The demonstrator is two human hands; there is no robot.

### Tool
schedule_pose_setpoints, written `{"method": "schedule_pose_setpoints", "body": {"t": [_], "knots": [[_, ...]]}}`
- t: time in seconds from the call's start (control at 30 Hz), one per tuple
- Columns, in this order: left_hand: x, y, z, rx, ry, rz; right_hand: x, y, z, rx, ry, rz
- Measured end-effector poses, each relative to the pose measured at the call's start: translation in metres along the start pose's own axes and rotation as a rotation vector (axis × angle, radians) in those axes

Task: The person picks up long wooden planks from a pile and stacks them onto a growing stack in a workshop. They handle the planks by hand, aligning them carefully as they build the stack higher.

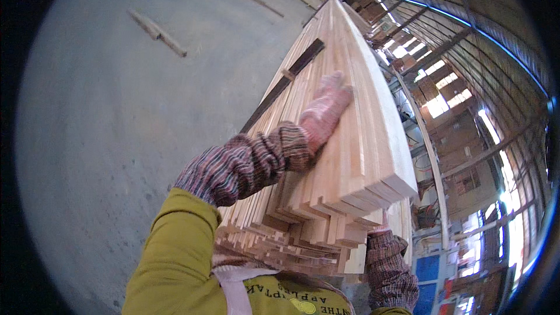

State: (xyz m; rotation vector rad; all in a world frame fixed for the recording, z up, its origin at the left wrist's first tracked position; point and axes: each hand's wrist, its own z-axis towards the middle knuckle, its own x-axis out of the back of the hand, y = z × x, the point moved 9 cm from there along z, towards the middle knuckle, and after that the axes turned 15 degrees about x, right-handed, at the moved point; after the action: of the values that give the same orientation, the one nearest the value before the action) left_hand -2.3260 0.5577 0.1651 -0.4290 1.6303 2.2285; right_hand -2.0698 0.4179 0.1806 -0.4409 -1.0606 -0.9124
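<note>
A long stack of pale wooden planks [356, 140] runs away from me, its near ends stepped and uneven. My left hand [328, 111], in a pinkish work glove, lies stretched out on top of the planks; its fingers are a little blurred. Low at the stack's near right corner is my right hand [380, 226], mostly hidden by the plank ends, so its fingers do not show. Across the left part of the stack lies a dark, narrow bar [274, 99] with a small wooden piece [287, 74] against it. Striped knitted sleeves cover both forearms.
Grey concrete floor [105, 122] stretches to the left, with a loose strip of wood [157, 34] on it and more lengths farther off. To the right are a long rail [429, 151], a blue panel [427, 274] and stacked timber [466, 140] by the shed wall.
</note>
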Motion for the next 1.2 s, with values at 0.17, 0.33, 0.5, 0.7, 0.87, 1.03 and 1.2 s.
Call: {"method": "schedule_pose_setpoints", "body": {"t": [0.17,0.33,0.5,0.7,0.87,1.03,1.2], "knots": [[0.02,-0.017,-0.002,-0.2,-0.026,0.292,-0.007,0.012,-0.003,0.046,0.007,-0.042],[0.031,-0.008,0.017,0.249,-0.125,-0.374,-0.02,0.0,0.021,0.111,0.026,0.041],[0.014,0.011,-0.022,0.157,-0.102,-0.021,0.004,0.019,-0.028,0.012,0.06,0.223],[0.131,-0.099,-0.289,0.414,0.462,-0.037,0.114,0.013,-0.225,-0.082,0.295,0.813],[-0.002,-0.292,-0.546,1.049,0.296,0.383,0.1,0.088,-0.46,-0.69,0.647,1.147],[-0.192,-0.471,-0.65,0.708,-1.158,1.325,0.057,0.123,-0.642,-1.14,0.87,1.236],[-0.337,-0.437,-0.642,0.476,-1.611,1.252,0.061,0.112,-0.713,-1.261,0.939,1.309]]}}
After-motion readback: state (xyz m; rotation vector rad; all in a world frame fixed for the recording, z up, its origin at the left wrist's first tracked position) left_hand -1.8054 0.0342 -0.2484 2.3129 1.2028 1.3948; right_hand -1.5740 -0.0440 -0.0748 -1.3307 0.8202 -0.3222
